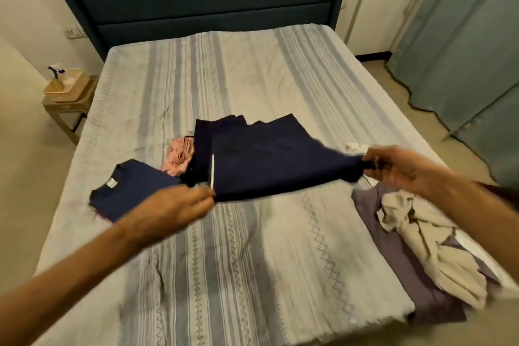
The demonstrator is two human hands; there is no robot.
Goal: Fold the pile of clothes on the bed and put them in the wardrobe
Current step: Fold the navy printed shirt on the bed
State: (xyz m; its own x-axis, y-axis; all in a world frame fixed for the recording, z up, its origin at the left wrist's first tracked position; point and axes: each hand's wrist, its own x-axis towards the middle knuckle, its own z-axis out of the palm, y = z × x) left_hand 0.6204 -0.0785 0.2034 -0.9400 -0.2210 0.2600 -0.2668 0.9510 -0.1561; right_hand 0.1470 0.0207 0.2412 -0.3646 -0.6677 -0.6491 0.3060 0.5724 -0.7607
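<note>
**Stretching a dark navy garment across the bed**

Spread over the middle of the striped bed cover (252,261), a dark navy garment (266,160) is held taut at two ends. Its near left corner is pinched by the fingers of the left hand (179,205), beside a thin white strip on the cloth. Its bunched right end is gripped by the right hand (398,166), the fingers curled round the fabric. A folded navy shirt (132,188) is laid flat just left of the garment, with a pink patterned piece (179,157) tucked between them. Near the bed's right edge, a beige garment (427,239) is heaped on a purple one (393,255). A dark padded headboard (196,0) is seen behind.
</note>
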